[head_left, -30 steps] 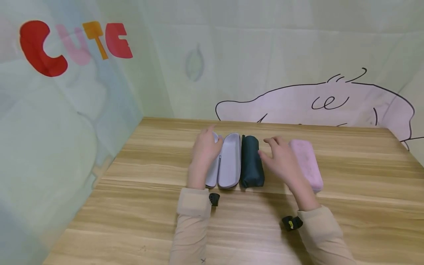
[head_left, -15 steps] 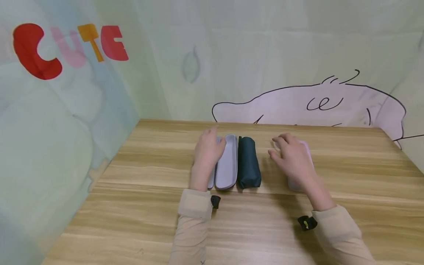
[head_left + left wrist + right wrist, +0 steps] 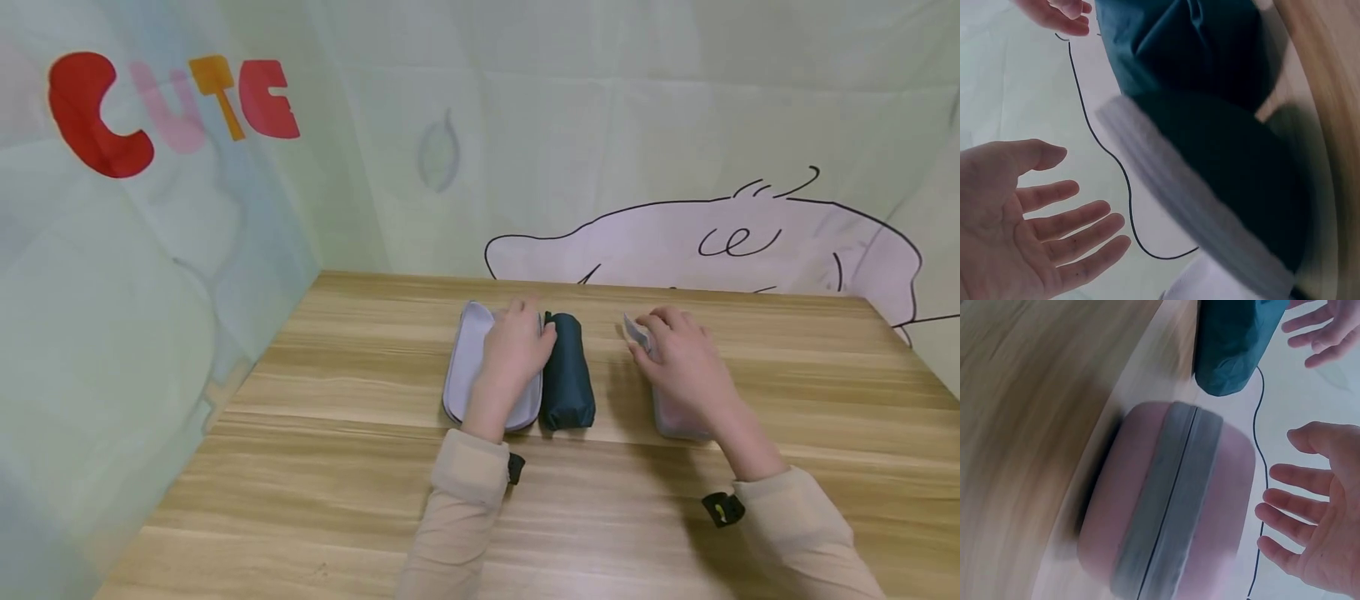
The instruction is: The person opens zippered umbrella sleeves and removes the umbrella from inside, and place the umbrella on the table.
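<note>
An unfolded case (image 3: 467,379) with a lilac-grey lining lies on the table in the head view. My left hand (image 3: 513,350) hovers over its right half, fingers spread in the left wrist view; that view shows the case's dark outside and grey rim (image 3: 1191,194). Right beside the case lies a dark teal cloth bundle (image 3: 567,375), long and rounded. My right hand (image 3: 682,358) is above a pink case (image 3: 1222,494) with a grey band, closed in the right wrist view, its fingers loosely bent. A pale grey piece (image 3: 637,332) shows by its fingertips; contact cannot be told.
The wooden table (image 3: 337,500) runs back to a printed cloth backdrop (image 3: 375,167). A stretch of bare wood separates the teal bundle from the pink case.
My left hand has moved right, from the unfolded case's left half over to its right half. My right hand has moved right, away from the teal bundle and over the pink case.
</note>
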